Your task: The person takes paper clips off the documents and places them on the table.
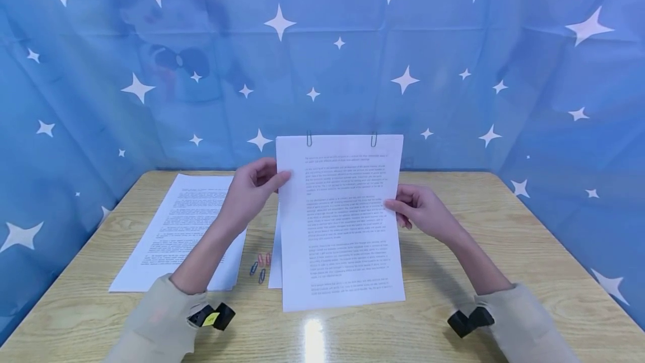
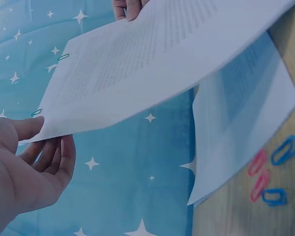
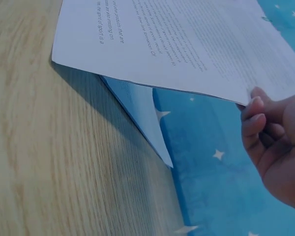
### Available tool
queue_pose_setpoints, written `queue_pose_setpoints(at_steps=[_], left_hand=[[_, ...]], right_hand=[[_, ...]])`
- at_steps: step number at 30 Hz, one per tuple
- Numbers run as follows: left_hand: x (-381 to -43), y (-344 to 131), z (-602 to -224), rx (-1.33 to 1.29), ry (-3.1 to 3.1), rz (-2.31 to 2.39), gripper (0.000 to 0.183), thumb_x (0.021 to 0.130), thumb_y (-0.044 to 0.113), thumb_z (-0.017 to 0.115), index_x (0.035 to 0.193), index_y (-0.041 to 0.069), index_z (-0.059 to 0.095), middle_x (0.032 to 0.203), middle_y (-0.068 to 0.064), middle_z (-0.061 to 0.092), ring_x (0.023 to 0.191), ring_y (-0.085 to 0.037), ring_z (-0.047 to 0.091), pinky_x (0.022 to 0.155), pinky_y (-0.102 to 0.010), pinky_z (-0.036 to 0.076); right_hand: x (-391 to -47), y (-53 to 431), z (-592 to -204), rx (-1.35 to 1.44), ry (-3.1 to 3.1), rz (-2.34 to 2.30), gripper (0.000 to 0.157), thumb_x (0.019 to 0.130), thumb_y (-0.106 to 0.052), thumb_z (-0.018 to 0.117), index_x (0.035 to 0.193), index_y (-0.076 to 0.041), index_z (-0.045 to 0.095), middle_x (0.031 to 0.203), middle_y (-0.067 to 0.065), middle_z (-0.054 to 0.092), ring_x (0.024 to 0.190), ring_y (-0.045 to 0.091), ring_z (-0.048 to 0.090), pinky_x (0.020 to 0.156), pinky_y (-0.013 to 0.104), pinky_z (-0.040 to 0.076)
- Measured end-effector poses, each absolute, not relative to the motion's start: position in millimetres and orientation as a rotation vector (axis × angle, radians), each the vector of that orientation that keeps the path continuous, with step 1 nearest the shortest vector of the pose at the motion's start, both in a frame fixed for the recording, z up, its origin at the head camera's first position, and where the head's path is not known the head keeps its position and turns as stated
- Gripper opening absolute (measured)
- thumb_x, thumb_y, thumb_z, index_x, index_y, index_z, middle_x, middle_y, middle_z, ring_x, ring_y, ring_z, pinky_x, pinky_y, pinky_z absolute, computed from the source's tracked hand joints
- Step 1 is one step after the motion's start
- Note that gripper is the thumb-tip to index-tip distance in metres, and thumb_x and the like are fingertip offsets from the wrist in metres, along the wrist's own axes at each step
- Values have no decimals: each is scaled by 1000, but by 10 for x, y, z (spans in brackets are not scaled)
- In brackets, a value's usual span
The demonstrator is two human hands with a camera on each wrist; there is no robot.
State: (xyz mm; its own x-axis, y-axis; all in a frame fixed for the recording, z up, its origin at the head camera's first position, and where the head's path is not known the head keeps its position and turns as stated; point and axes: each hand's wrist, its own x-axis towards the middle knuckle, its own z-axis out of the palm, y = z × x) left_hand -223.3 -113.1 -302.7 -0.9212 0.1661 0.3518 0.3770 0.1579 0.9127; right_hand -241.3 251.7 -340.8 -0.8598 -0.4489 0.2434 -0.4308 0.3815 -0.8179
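A stack of printed paper sheets (image 1: 347, 223) is held up over the table, nearly upright. Two green paper clips (image 1: 374, 139) sit along its top edge, a gap between them. My left hand (image 1: 254, 186) pinches the stack's left edge near the top, thumb on the near face and fingers behind. On the right edge, a little lower, my right hand (image 1: 423, 212) pinches the sheets between thumb and fingers. The left wrist view shows the left thumb close to one green clip (image 2: 37, 113). Behind the held stack, other paper (image 2: 236, 108) lies on the table, mostly hidden in the head view.
Another pile of printed sheets (image 1: 171, 228) lies at the table's left. Between it and the held stack are two pink paper clips (image 1: 260, 260) and two blue paper clips (image 1: 262, 276). A blue curtain with white stars (image 1: 322, 60) hangs behind the wooden table (image 1: 504, 240).
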Motion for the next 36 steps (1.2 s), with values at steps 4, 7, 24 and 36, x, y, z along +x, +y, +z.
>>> queue_pose_setpoints(at_steps=[4,7,24,36], left_hand=[[-2245,-1080,-2955,-545,-2156,-1856,30,98,19,70,124,5,67,107,-12,69,89,-23,62,77,-29,50],[-2259,-1038,-2911,-578,-2097,-1833,32,97,18,71,125,5,66,107,-12,69,91,-23,63,77,-27,51],[-2278,-867,-2788,-548,-2043,-1638,18,95,21,73,104,5,75,100,-6,72,93,-13,62,86,-31,46],[-2282,-869,-2792,-504,-2012,-1685,15,94,17,75,98,3,76,94,-7,71,86,-16,63,72,-27,48]], right_hand=[[-2403,2506,-3419,-844,2598,-1526,12,102,-10,61,105,0,67,62,11,55,50,21,47,43,31,38],[-2397,2499,-3426,-850,2607,-1517,11,102,-9,61,103,0,67,61,10,55,49,19,47,43,27,37],[-2342,2434,-3414,-876,2645,-1447,9,102,-9,60,103,-5,68,61,5,54,48,23,46,43,25,34],[-2343,2426,-3423,-896,2665,-1431,8,102,-9,60,102,-5,68,60,4,53,50,36,45,42,26,32]])
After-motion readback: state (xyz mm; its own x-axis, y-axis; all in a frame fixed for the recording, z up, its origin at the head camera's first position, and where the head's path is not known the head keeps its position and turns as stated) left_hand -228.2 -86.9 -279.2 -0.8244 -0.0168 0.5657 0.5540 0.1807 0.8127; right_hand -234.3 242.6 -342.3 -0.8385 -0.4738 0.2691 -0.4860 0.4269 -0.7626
